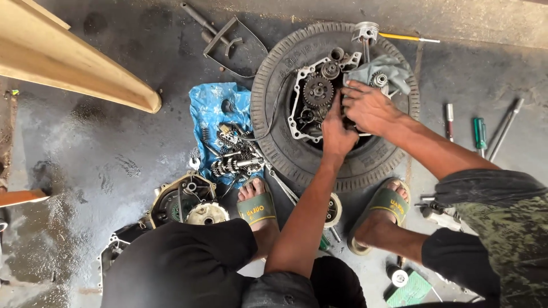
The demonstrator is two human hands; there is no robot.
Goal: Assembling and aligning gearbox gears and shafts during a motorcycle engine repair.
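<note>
Metal engine case (311, 108) inside tyre (274, 114): left hand (338, 132) and right hand (370, 107) grip it, fingers curled

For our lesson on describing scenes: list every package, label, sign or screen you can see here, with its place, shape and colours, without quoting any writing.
Blue plastic bag: crumpled flat on the floor left of the tyre, metal parts lying on it.
Green packet: bottom edge, right of centre, flat, rectangular.
Sandal strap print: yellow lettering on an olive band.
No signs or screens.

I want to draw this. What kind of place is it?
Probably a motorbike repair shop floor. An opened engine case with gears lies on a tyre, loose engine parts sit on a blue plastic sheet, and screwdrivers lie on oily concrete.
</note>
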